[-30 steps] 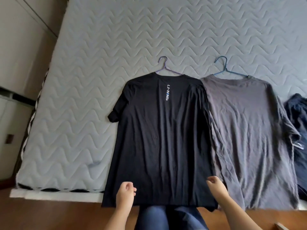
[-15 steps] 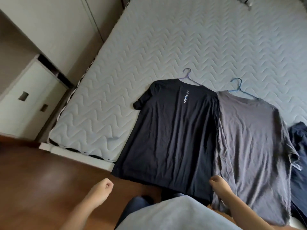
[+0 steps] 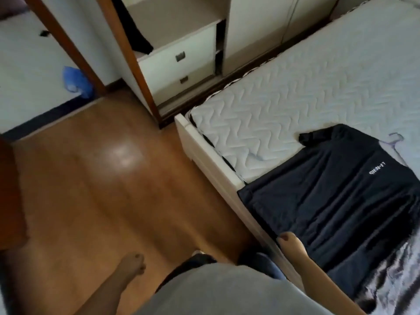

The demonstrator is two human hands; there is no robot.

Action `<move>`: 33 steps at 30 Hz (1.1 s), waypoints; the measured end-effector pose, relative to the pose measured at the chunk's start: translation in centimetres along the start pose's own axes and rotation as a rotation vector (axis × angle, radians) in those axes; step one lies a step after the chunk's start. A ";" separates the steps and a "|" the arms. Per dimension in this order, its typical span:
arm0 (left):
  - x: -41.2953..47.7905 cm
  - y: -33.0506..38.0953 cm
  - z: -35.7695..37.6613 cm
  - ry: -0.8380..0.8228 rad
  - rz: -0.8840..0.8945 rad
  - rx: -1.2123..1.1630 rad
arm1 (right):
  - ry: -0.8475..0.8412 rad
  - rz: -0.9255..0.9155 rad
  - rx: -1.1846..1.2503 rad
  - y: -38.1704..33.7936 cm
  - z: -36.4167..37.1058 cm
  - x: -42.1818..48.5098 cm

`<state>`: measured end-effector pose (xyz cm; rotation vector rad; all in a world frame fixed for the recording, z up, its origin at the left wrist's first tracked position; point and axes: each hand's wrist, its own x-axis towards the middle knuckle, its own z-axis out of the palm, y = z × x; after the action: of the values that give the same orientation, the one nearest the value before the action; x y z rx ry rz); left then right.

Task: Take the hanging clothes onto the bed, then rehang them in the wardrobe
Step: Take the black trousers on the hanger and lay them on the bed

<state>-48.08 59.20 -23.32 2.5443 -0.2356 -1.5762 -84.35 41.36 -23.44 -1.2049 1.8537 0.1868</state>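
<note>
Wood floor (image 3: 91, 201) fills left and centre of frame: warm brown, glossy. Pale glare patch (image 3: 122, 153) near centre. White wall (image 3: 25, 64) at upper left, dark skirting (image 3: 41, 120) along its foot, blurred blue object (image 3: 76, 81) against it. Two slanting brown wooden posts (image 3: 127, 53) at top. White wardrobe (image 3: 256, 26) beyond them, two drawers (image 3: 179, 67) with small metal handles. Bed (image 3: 204, 153) at right: white frame, pale quilted mattress (image 3: 318, 83). Light dim, soft.

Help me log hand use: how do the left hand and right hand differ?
The left hand hangs over the brown wooden floor, away from any clothing; the right hand is at the hem of the black short-sleeved T-shirt. The left hand lies in shade; the right hand is lit paler. Both are loosely curled; whether the right hand touches cloth is unclear.
</note>
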 end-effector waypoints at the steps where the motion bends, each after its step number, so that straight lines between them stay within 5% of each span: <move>1: 0.0 -1.5 -1.0 0.023 -0.079 -0.090 | -0.010 -0.017 0.006 -1.8 0.9 0.1; 9: 2.8 -4.1 -5.7 0.179 -0.291 -0.440 | -0.030 -0.168 -0.144 -10.7 1.5 4.2; 15: 7.7 5.1 -7.5 0.114 -0.175 -0.533 | -0.059 -0.041 -0.195 -17.1 -0.1 12.0; 21: 12.3 17.8 -14.2 0.144 -0.061 -0.466 | -0.160 -0.034 -0.034 -31.9 -0.4 16.8; 33: 11.4 44.4 -34.0 0.366 0.699 -0.444 | -0.122 -0.536 0.146 -65.0 -1.2 20.6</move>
<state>-15.21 14.61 -9.43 2.0202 -0.5751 -0.7839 -36.08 -6.42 -17.11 -1.5014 1.3574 -0.1672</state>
